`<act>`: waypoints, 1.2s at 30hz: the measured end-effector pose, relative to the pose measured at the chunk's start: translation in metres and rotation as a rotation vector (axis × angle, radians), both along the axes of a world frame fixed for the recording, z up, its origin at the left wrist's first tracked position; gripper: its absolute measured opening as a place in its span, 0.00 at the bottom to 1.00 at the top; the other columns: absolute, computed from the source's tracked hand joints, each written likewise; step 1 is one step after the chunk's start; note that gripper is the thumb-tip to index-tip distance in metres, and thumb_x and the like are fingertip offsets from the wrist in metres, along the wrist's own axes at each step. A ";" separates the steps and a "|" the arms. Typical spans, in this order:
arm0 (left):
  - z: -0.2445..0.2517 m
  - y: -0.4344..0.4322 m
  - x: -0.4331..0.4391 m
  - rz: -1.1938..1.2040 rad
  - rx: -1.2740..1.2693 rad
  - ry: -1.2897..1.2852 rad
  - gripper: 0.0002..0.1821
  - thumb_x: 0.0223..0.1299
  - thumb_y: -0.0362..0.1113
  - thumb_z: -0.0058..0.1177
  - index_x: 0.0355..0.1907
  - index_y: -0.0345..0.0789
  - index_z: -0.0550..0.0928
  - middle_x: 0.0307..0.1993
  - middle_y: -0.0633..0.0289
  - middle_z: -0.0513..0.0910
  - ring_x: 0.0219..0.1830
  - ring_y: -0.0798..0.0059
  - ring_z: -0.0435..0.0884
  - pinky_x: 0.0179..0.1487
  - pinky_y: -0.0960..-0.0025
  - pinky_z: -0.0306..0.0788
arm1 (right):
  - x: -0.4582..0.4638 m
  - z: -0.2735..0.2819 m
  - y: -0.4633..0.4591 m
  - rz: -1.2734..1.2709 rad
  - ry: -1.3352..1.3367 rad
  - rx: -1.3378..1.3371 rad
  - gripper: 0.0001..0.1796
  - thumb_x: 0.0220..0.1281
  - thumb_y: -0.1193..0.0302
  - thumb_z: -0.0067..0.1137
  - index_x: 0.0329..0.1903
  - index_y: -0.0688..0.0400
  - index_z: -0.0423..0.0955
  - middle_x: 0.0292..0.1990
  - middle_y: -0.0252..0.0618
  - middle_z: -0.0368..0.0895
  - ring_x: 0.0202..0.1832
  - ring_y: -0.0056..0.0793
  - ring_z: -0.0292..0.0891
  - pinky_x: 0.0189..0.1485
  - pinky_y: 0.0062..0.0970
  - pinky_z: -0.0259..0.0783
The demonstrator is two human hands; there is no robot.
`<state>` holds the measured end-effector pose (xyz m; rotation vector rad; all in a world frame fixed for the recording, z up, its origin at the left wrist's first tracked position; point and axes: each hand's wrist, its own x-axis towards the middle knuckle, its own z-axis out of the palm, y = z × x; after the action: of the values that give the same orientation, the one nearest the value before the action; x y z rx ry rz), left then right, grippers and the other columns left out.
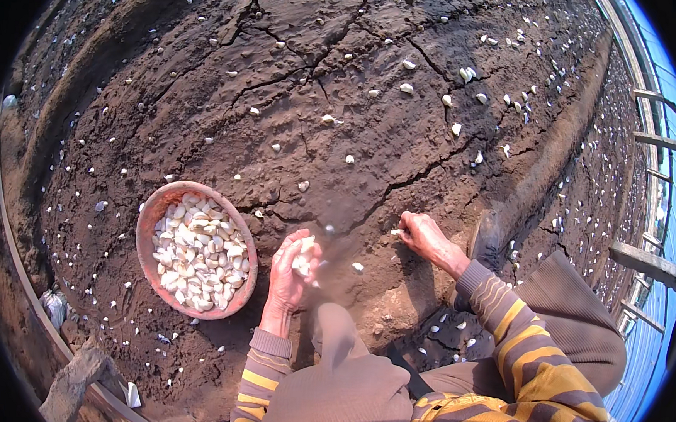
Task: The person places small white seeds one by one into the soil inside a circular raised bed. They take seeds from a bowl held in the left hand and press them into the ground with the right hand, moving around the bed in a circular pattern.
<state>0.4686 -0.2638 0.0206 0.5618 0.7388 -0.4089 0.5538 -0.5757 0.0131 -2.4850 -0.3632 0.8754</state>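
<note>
Several peeled-looking white garlic cloves (305, 255) lie cupped in my left hand (289, 272), its fingers curled around them. My right hand (426, 239) pinches a single garlic clove (396, 232) between thumb and fingertips, just above the brown soil (374, 196). To the left of my left hand, a reddish bowl (144, 269) with a worn rim rests on the ground. Garlic cloves (199, 249) fill much of it. One loose clove (358, 267) lies on the soil between my two hands.
More cloves (406, 88) are scattered over the cracked soil bed. Raised soil ridges run along the left (60, 101) and right (569, 132). My shoe (487, 237) is beside the right ridge. Wooden posts (648, 266) and blue sheeting (666, 213) stand at far right; a stone-like lump (75, 375) sits lower left.
</note>
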 end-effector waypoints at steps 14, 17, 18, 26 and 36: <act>-0.017 -0.027 0.006 -0.087 0.107 0.008 0.17 0.67 0.37 0.55 0.56 0.36 0.73 0.40 0.61 0.82 0.32 0.78 0.79 0.27 0.78 0.72 | -0.034 -0.050 0.024 0.088 -0.304 -0.206 0.05 0.56 0.76 0.53 0.35 0.59 0.68 0.33 0.49 0.74 0.35 0.53 0.77 0.37 0.47 0.74; -0.016 -0.033 0.004 -0.104 0.157 0.007 0.17 0.66 0.37 0.57 0.54 0.36 0.75 0.42 0.61 0.83 0.33 0.79 0.81 0.28 0.79 0.73 | -0.026 -0.043 0.031 0.107 -0.262 -0.237 0.04 0.56 0.76 0.53 0.35 0.59 0.68 0.32 0.49 0.75 0.37 0.52 0.78 0.37 0.46 0.75; -0.016 -0.036 0.006 -0.130 0.182 0.003 0.17 0.66 0.38 0.58 0.54 0.37 0.75 0.42 0.61 0.83 0.33 0.79 0.81 0.28 0.79 0.73 | -0.023 -0.038 0.029 0.115 -0.229 -0.279 0.04 0.58 0.75 0.56 0.35 0.59 0.70 0.31 0.48 0.77 0.37 0.50 0.79 0.37 0.45 0.75; -0.010 -0.060 0.002 -0.167 0.154 -0.002 0.13 0.67 0.42 0.60 0.48 0.39 0.77 0.34 0.69 0.81 0.30 0.84 0.79 0.27 0.81 0.72 | -0.014 0.019 0.085 -0.555 0.630 0.596 0.15 0.68 0.66 0.60 0.49 0.64 0.77 0.42 0.36 0.83 0.42 0.19 0.78 0.42 0.23 0.77; -0.026 -0.071 -0.001 -0.079 0.137 0.026 0.15 0.69 0.43 0.58 0.50 0.37 0.76 0.35 0.65 0.81 0.31 0.81 0.79 0.29 0.80 0.73 | 0.015 0.001 0.056 -0.639 0.391 0.540 0.09 0.64 0.70 0.66 0.37 0.63 0.78 0.26 0.29 0.79 0.25 0.14 0.72 0.30 0.21 0.73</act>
<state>0.4678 -0.3353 -0.0050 0.7175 0.7757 -0.4415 0.5685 -0.5199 0.0141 -1.7123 0.2875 0.8181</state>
